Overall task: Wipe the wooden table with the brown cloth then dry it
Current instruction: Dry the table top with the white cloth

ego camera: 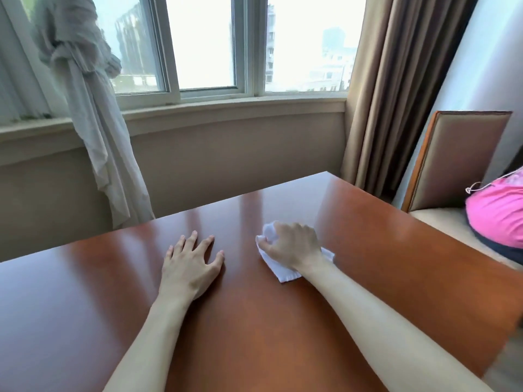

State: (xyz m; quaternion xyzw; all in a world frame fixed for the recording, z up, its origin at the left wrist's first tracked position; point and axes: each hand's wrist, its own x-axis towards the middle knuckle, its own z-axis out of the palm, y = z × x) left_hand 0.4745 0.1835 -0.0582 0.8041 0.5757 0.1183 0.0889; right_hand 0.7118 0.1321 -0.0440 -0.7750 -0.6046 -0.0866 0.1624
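The person's right hand (293, 244) is bunched around a white cloth (283, 271), fingers curled over a wad of it and pressing it down onto the wooden table (396, 264). Part of the cloth pokes out ahead of the knuckles, and a flatter corner trails out behind the wrist, lying on the wood. No brown cloth shows anywhere, so my guess is that this white one is for drying and the wiping is done.

Just to the left of that grip, the left hand (192, 264) lies flat on the tabletop, fingers spread and holding nothing, apparently bracing.

To dry well from here, I would say the hand should keep the wad pressed flat, not balled, so more fabric meets the surface, and sweep in long overlapping passes outward from where it grips now, toward the far edge and then the right edge. The glossy top reflects the window (203, 43), which may help show streaks or damp patches. The trailing corner could fold under and smear; tucking it into the palm seems wise. A chair (452, 162) with a pink bag (498, 216) stands beyond the table's right edge.
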